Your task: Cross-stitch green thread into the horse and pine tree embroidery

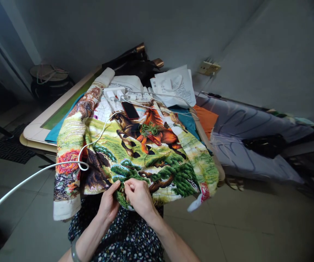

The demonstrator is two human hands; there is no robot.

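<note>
A large embroidery cloth (102, 127) with running horses and green pines is spread over a table, its two sides rolled up. Its near edge hangs over my lap. My left hand (109, 203) grips that edge, thumb on top and fingers underneath. Close beside it, my right hand (141, 199) is closed in a pinch just above the pine part of the cloth. What sits between its fingertips is too small to make out. A tangle of green thread (149, 130) lies on the orange horse.
A dark phone (130, 110) and a white power strip (114, 90) with chargers rest on the cloth. A white cable (31, 178) loops across the left roll. White paper packets (173, 85) stand at the back. A wall socket (209, 67) is behind, right.
</note>
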